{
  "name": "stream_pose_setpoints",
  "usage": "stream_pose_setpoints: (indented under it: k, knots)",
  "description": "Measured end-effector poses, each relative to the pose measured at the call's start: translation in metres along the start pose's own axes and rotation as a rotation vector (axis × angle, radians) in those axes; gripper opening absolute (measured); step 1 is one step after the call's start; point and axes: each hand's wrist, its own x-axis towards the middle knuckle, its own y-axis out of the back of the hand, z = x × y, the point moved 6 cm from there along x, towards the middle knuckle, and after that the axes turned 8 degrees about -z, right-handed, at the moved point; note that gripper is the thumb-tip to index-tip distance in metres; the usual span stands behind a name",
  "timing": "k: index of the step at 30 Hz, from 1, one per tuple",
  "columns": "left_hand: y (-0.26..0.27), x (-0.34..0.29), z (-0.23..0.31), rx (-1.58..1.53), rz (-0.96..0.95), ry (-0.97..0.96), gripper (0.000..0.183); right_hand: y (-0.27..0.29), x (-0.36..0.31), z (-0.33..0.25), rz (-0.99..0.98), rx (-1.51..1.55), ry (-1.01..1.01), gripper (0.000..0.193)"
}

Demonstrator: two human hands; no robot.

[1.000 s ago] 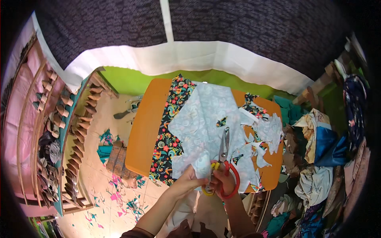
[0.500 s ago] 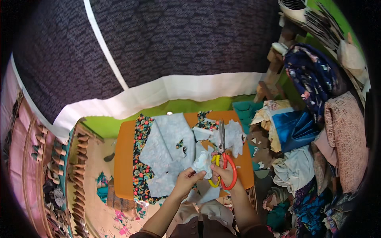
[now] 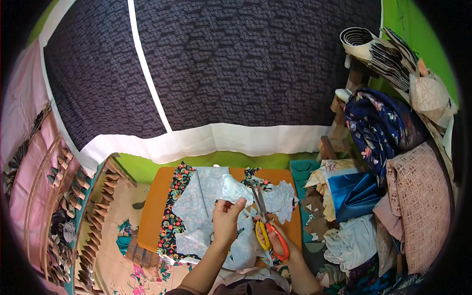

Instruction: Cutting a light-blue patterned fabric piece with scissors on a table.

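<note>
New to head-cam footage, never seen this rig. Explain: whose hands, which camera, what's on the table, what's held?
No machine here: these are a person's two bare hands. The picture comes from a fisheye camera worn on the head, aimed down, so straight edges bend near the rim. The left hand holds up a pale scrap. The right hand holds scissors with one red and one yellow handle, blades pointing away from the person. On the orange table lie pale cloth, dark floral cloth along its left, and ragged pale offcuts to the right.
</note>
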Motion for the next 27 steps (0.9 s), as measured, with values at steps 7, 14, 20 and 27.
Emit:
stream_pose_setpoints:
  k: [7,14,20,27]
  knots:
    - [-0.006,0.001,0.011,0.181,0.102,-0.057,0.017,-0.008,0.007,-0.004,-0.010,-0.059,-0.077,0.088]
    - [-0.024,0.010,0.005,0.287,0.116,-0.128,0.019,0.008,0.005,-0.012,-0.054,-0.137,0.052,0.076]
    - [-0.040,0.013,-0.004,0.280,0.041,-0.110,0.018,0.020,-0.001,-0.025,0.010,-0.124,0.057,0.082]
    - [-0.049,0.016,-0.007,0.231,0.004,-0.135,0.018,0.034,-0.004,-0.008,0.082,0.144,-0.100,0.079]
